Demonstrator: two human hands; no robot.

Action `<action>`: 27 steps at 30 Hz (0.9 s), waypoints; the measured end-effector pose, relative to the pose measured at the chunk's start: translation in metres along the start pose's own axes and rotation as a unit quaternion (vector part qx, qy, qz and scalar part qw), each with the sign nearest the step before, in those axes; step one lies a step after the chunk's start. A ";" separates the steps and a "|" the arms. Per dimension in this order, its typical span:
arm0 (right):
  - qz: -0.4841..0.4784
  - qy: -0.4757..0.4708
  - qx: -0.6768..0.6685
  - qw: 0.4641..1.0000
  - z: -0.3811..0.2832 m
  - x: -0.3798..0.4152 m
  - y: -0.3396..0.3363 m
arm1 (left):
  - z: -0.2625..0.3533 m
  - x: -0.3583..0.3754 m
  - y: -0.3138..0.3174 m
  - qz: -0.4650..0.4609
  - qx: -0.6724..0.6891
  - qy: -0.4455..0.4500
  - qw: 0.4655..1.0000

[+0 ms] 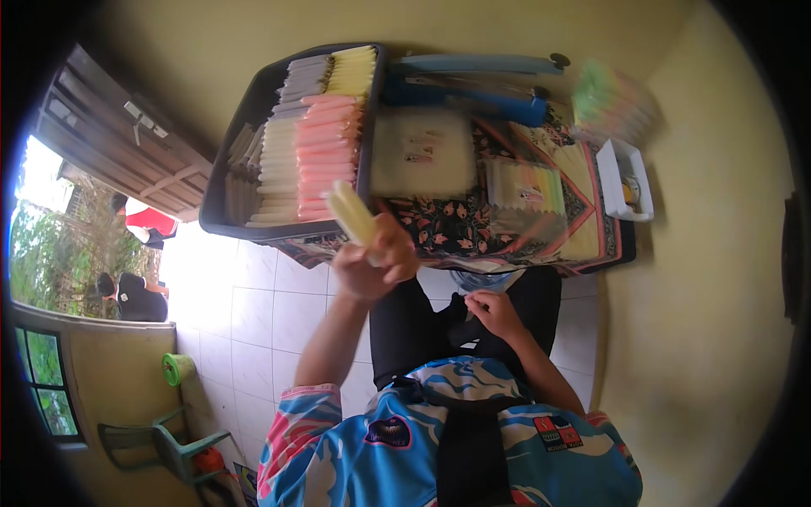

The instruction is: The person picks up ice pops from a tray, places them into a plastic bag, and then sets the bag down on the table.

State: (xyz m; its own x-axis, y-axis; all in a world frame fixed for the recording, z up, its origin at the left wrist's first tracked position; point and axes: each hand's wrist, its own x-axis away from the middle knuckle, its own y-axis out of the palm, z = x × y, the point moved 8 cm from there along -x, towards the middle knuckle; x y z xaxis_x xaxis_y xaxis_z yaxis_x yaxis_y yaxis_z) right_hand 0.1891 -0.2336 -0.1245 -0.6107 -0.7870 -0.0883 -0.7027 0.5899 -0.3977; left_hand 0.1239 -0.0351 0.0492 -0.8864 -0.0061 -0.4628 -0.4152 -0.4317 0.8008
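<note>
1. Left hand (376,258) raised at the end of a bent forearm, fingers clamped on a pale yellow ice pop (352,211) that points toward 11 o'clock.
2. Ice pop sits just at the near edge of the dark tray (253,110), which holds rows of pink, white and yellow sticks.
3. Right hand (494,311) low on the lap, at 4 o'clock from the left; fingers curled together, holding nothing visible.
4. Packet (422,152) on the patterned cloth (456,228) carries a small label, too blurred to read.
</note>
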 end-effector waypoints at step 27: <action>0.300 0.038 -0.100 0.948 -0.010 0.007 -0.081 | -0.145 -0.010 -0.114 0.354 -0.290 0.029 0.889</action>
State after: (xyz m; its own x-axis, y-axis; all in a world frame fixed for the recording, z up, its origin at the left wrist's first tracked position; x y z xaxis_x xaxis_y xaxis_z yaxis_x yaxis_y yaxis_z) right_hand 0.2374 -0.2851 -0.0835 -0.9410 -0.2891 -0.1756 -0.2719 0.9553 -0.1157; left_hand 0.2100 -0.1169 -0.0928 -0.8647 -0.5001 0.0467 0.4322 -0.6933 0.5767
